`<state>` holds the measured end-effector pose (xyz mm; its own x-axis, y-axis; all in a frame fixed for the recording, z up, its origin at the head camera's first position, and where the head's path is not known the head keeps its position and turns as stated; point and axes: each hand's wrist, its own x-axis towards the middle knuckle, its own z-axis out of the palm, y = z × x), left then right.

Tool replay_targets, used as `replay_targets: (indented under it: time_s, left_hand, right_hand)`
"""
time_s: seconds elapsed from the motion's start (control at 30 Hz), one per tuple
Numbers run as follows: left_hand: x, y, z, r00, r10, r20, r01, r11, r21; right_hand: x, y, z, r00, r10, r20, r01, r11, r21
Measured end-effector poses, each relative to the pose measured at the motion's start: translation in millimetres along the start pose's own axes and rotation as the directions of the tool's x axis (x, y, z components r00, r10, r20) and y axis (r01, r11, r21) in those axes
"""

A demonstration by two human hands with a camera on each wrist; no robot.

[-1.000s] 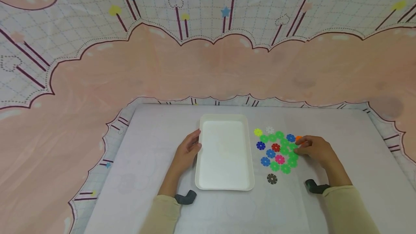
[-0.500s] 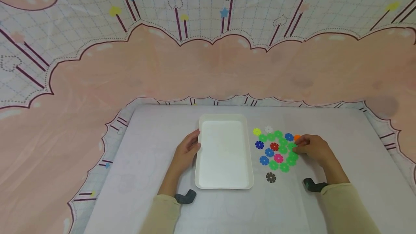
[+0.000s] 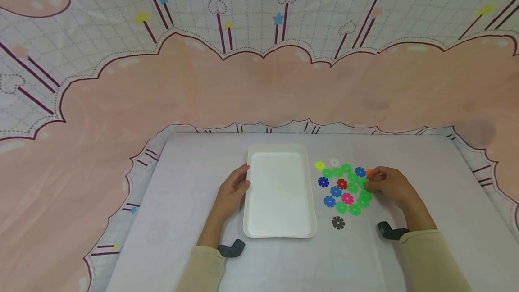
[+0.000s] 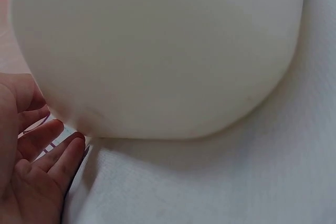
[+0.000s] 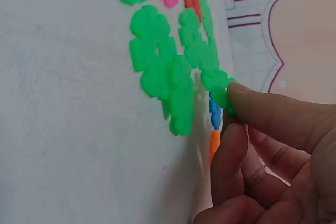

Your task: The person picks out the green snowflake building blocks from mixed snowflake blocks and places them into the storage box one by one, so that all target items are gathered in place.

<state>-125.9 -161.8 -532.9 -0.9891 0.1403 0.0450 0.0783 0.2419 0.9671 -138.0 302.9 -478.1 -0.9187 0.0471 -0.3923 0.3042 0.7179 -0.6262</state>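
Note:
My left hand (image 3: 233,190) rests at the left rim of a white rectangular tray (image 3: 245,220), its thumb and fingertips against the edge. In the left wrist view, the fingers (image 4: 65,163) touch the tray's rounded edge (image 4: 157,103) from the side. A group of snowflake discs lies to the right of the tray: several green ones (image 3: 354,209), blue (image 3: 330,201), red (image 3: 342,184) and pink (image 3: 347,198). Over the group's right side my right hand (image 3: 395,188) pinches a green snowflake disc (image 5: 223,97) between thumb and forefinger. An orange disc (image 5: 214,142) is partly hidden behind that hand.
A black disc (image 3: 338,222) lies apart, nearest the front. Yellow (image 3: 320,165) and white (image 3: 334,162) discs lie at the back of the group. A pale cloth covers the table (image 3: 194,166); patterned fabric (image 3: 251,89) rises behind it.
The head view has shifted slightly. My right hand has crept a little back and left, covering more of the orange disc. The left hand stays at the tray's rim.

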Motion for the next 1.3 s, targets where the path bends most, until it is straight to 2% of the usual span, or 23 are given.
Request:
replay_targets:
  time_s: [0.2,0.43,0.67,0.77,0.93,1.17,1.3]
  left_hand:
    - [0.0,-1.4,-1.0,1.000,-0.011,-0.004,0.011,1.000,0.007]
    - [-0.4,-2.2,0.3,1.000,-0.016,-0.004,0.016,1.000,0.020]
    - [0.8,-1.7,0.0,1.000,-0.016,-0.005,0.016,1.000,0.024]
    - [0.7,-1.6,0.1,1.000,-0.013,-0.001,0.013,1.000,0.024]
    - [0.3,-0.3,0.8,1.000,-0.007,-0.002,0.007,1.000,0.022]
    - [0.4,1.0,0.0,1.000,-0.008,0.004,0.008,1.000,0.019]
    - [-0.1,4.2,0.6,1.000,-0.011,0.010,0.011,1.000,0.016]
  right_hand:
    - [-1.8,-3,3,0.999,-0.014,0.038,0.012,0.998,0.069]
    - [-1.4,-9,9,0.995,-0.062,0.079,0.042,0.973,0.228]
    - [4.4,-29,23,0.990,-0.079,0.115,0.040,0.950,0.310]
    - [6.9,-39,30,0.989,-0.082,0.122,0.040,0.949,0.314]
    - [11.3,-55,38,0.986,-0.054,0.155,-0.001,0.942,0.334]
    - [17.8,-73,45,0.975,-0.034,0.219,-0.068,0.894,0.442]
    - [19.6,-83,48,0.976,-0.014,0.215,-0.081,0.901,0.426]
